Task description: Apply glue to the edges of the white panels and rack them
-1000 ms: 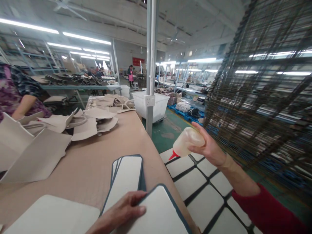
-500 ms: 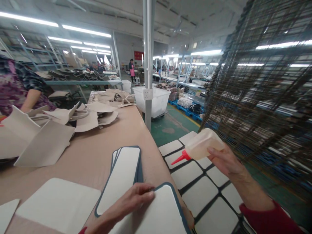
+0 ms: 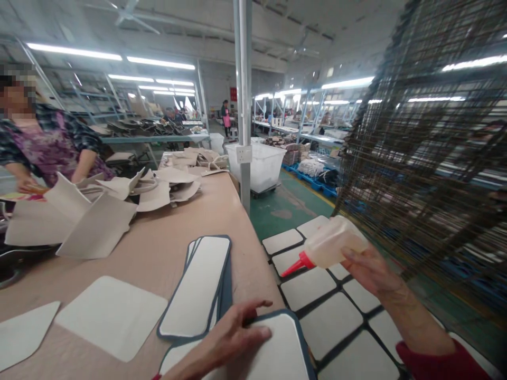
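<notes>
My right hand (image 3: 366,269) is wrapped round a translucent squeeze bottle (image 3: 336,240), its red nozzle tipped down to the left above rows of pale panels (image 3: 330,316) beside the table. My left hand (image 3: 233,335) rests on a white panel with a dark blue edge (image 3: 279,338) at the near table edge. Its thumb lies on the panel's face and the index finger stretches past the top edge, apart from the thumb. Just left of that hand lies a small fanned stack of narrow white panels with blue borders (image 3: 198,287).
Loose white sheets (image 3: 113,316) lie on the brown table (image 3: 182,221). Beige cut pieces (image 3: 95,224) are heaped at the left, near a co-worker (image 3: 51,142) in an apron. A post (image 3: 244,158) and white bin (image 3: 261,166) stand beyond; wire racks (image 3: 431,137) rise at right.
My left hand has loosened from a pinch at the panel's edge, its index finger now extended. The bottle stays in my right hand, still tilted. The view has swung left, showing more of the co-worker.
</notes>
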Motion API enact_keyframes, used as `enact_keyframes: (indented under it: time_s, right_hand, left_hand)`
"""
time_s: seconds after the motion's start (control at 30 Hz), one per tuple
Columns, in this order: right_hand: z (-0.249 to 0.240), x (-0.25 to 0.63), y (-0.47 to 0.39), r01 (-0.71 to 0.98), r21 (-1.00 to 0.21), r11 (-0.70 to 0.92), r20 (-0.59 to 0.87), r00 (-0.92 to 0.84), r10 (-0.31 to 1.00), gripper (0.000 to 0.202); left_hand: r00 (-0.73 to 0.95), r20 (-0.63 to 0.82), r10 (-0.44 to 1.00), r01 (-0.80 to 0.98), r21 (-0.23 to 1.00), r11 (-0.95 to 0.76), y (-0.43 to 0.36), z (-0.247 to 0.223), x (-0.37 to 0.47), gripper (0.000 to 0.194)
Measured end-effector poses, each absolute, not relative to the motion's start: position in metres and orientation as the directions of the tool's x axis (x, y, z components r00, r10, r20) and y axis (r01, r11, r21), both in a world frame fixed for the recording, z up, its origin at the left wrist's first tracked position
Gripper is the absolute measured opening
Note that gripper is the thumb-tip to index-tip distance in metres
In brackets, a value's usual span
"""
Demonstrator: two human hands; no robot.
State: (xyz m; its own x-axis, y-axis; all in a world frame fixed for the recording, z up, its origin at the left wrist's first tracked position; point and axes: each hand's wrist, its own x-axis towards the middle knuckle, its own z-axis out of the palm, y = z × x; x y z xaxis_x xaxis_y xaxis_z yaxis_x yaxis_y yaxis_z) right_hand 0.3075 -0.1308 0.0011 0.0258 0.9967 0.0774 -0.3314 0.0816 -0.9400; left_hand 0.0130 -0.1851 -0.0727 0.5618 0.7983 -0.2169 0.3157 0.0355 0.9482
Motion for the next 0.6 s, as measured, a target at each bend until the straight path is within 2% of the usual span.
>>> enact_keyframes:
  time_s: [0.1, 0.2, 0.3, 0.43, 0.6]
  right_hand:
    - [0.002, 0.31, -0.13, -0.34, -0.937, 0.079, 0.086, -0.006, 0.996, 0.066]
    - [0.001, 0.31, -0.128, -0.346, -0.935, 0.08, 0.102, -0.044, 0.994, 0.062]
    - [0.0, 0.309, -0.123, -0.337, -0.938, 0.086, 0.102, -0.032, 0.994, 0.062]
    - [0.003, 0.303, -0.116, -0.301, -0.951, 0.072, 0.084, -0.025, 0.996, 0.069]
    - [0.016, 0.292, -0.106, -0.244, -0.96, 0.137, 0.165, -0.097, 0.982, 0.069]
  left_hand:
    - [0.561, -0.18, 0.808, 0.448, 0.887, -0.114, -0.191, -0.067, 0.023, 0.037]
    - [0.546, -0.176, 0.819, 0.547, 0.815, -0.19, -0.2, -0.047, 0.026, 0.037]
    - [0.51, -0.179, 0.841, 0.485, 0.868, -0.11, -0.206, -0.041, 0.025, 0.039]
    - [0.42, -0.228, 0.878, 0.398, 0.916, 0.047, -0.202, -0.06, 0.024, 0.042]
    - [0.512, -0.158, 0.845, 0.273, 0.962, 0.015, -0.179, -0.059, 0.005, 0.04]
